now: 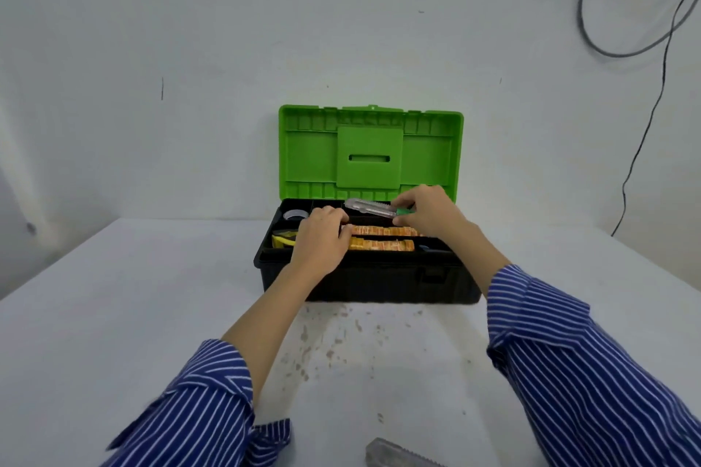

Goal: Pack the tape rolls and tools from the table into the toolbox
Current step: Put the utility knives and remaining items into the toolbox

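Our right hand (426,210) pinches a clear plastic case (370,208) over the black toolbox (379,282); left hand (322,235), fingers curled, touches its tray.

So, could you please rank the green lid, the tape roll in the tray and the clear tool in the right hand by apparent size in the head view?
1. Green lid, clearly largest.
2. Clear tool, gripped by the right hand.
3. Tape roll, smallest, at the tray's back left, partly hidden.
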